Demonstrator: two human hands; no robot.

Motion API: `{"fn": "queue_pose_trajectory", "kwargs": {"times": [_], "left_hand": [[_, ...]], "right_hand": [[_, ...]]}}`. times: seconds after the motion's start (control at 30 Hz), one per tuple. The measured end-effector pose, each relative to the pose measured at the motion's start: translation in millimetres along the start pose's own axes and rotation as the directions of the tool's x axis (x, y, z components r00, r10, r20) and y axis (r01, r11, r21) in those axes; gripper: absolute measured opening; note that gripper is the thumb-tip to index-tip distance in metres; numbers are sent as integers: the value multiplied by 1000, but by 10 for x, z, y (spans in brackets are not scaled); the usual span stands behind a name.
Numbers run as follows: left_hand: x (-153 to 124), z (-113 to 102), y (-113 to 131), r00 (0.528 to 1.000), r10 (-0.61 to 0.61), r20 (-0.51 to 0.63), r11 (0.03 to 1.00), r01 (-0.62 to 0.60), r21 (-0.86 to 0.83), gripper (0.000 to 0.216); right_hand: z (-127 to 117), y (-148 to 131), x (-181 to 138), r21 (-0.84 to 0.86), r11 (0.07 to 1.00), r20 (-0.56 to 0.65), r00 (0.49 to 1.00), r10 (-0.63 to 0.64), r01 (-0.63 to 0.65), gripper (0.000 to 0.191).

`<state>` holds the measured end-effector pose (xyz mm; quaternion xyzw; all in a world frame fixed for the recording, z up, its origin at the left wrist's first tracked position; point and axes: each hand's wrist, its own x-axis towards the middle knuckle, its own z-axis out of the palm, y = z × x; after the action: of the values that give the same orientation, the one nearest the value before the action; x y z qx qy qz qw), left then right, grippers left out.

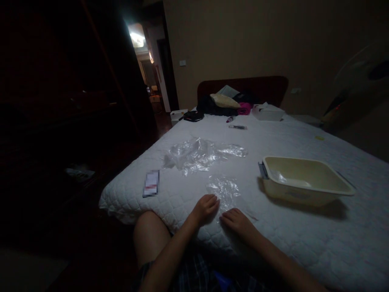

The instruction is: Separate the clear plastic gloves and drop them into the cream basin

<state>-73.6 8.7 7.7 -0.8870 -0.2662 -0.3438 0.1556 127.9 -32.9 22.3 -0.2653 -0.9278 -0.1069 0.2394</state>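
Both my hands rest on a white quilted bed (273, 138) near its front edge. My left hand (205, 209) lies with fingers loosely curled, its fingertips touching the near edge of a small clear plastic bag (224, 189). My right hand (238, 221) lies flat with fingers stretched out, fingertips on the bag's near corner. Neither hand lifts the bag. A larger heap of crumpled clear plastic bags (197, 154) lies farther up the bed.
A cream plastic basin (304, 178) stands to the right. A small flat packet (151, 183) lies at the left. Clothes and a pillow (225, 101), a white box (267, 112) and small items sit by the headboard. Dark floor lies left of the bed.
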Motion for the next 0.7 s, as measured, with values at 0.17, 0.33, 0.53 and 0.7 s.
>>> {"fn": "queue_pose_trajectory", "kwargs": {"times": [0.17,0.33,0.53,0.7], "left_hand": [[-40,3,-3,998,52,44,999,-52,-10,25],[-43,41,9,999,-50,20,998,49,43,19],[-15,25,28,997,-47,66,999,48,-21,21],[-25,5,23,999,-22,29,1000,22,-15,24]], "right_hand": [[20,-12,-21,119,988,-41,994,100,-95,18],[-65,-40,-14,184,973,6,990,143,-142,23],[-107,-68,-97,91,992,-5,996,87,-86,33],[-24,-101,-164,-21,999,-121,992,48,-50,29]]}}
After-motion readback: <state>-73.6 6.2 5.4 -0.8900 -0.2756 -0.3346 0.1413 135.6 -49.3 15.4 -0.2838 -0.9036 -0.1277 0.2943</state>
